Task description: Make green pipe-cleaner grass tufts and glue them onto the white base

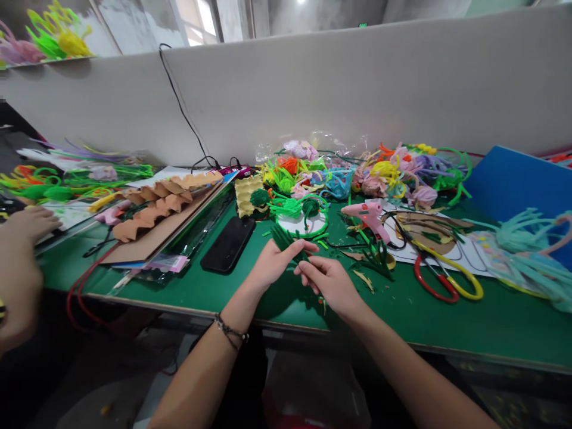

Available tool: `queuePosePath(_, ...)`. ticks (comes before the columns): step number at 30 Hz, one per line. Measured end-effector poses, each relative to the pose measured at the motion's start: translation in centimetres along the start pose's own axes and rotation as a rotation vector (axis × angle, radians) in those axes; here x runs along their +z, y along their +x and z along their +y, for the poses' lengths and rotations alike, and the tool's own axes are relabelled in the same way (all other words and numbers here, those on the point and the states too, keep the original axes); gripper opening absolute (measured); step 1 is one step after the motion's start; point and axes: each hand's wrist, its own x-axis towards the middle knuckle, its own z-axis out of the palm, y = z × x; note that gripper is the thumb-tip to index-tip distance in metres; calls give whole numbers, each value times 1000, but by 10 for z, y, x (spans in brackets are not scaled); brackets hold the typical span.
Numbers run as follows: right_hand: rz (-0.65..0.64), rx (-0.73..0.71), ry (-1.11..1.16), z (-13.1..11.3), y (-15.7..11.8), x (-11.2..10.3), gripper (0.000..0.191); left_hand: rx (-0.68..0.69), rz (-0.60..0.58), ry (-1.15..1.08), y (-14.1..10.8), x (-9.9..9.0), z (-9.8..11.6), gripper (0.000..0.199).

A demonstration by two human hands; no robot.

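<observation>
Here's the left hand (277, 260) pinching a dark-green bundle of fuzzy stems (281, 237), the right hand (331, 281) pinching its lower end! It's held above the flat green counter (402, 325), between the black rectangular phone (229, 244) and pink plastic glue gun (370, 215).

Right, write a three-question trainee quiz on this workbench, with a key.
1. Multiple choice: what does the person's left hand hold?
A) a phone
B) dark green strips
C) a black cable

2. True or false: the scissors have one red handle and one yellow handle.

3. Short answer: what is the main body colour of the glue gun lying to the left of the scissors?

Key: 1. B; 2. True; 3. Pink.
</observation>
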Motion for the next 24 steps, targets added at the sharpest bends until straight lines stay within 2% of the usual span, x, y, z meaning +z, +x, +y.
queuePosePath(4,-18,-19,-37,0,-2,1,24,46,84,-10,6,-9,0,34)
queuePosePath(9,-55,-12,-24,-2,-4,0,26,70,373,-183,17,-36,2,40)
queuePosePath(11,-37,-1,11,-3,-4,-2,27,62,427,-300,18,-45,5,45)
queuePosePath(13,-11,6,40,-3,-3,-3,29,45,323,-355,15,-46,7,53)
queuePosePath(16,2,7,43,-1,-1,-2,31,-4,14,-286,7,-33,7,57)
queuePosePath(18,-4,5,27,0,0,0,31,-62,-143,-225,3,-21,5,58)
queuePosePath(21,3,-8,16,1,0,1,32,-134,-179,-278,0,-8,3,59)
queuePosePath(24,23,-32,19,2,1,0,35,-150,-199,-338,0,-3,1,57)
